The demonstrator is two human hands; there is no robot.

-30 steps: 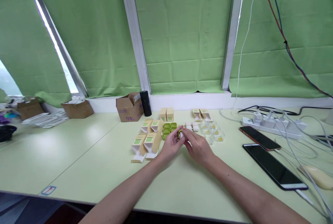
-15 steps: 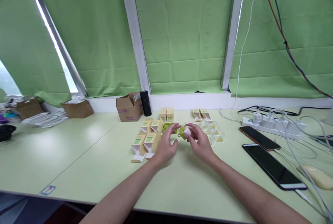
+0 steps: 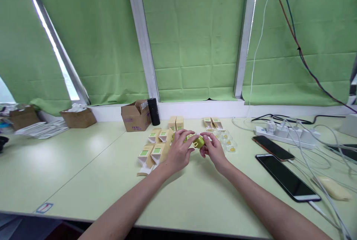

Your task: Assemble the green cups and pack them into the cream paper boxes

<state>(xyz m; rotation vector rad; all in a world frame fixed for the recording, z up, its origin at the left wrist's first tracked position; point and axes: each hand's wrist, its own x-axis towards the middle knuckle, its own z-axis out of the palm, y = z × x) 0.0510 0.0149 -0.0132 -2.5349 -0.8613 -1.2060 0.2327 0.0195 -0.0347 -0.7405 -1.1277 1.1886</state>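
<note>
Between my hands, raised a little over the table, is a small green case (image 3: 199, 142) with a loop on its left side. My right hand (image 3: 213, 149) grips it from the right with thumb and fingers. From the left, my left hand (image 3: 180, 150) has its index fingertip on the top edge and its thumb bent close below. Several cream boxes with green labels (image 3: 157, 149) stand with flaps open beside my left hand. Behind that hand, more green pieces (image 3: 190, 136) are partly hidden. A clear tray with yellow dots (image 3: 231, 143) lies just past my right hand.
Further back stand two closed cream boxes (image 3: 176, 122) and two open ones (image 3: 213, 123). A brown carton (image 3: 135, 117) and a black cylinder (image 3: 154, 111) are at the back left. To the right lie a white phone (image 3: 288, 178), a dark phone (image 3: 273, 147), a power strip (image 3: 287, 136) and loose cables.
My left hand has moved right to the green case. The white part visible in my right hand earlier is now out of sight, and the case has turned. The view has shifted slightly.
</note>
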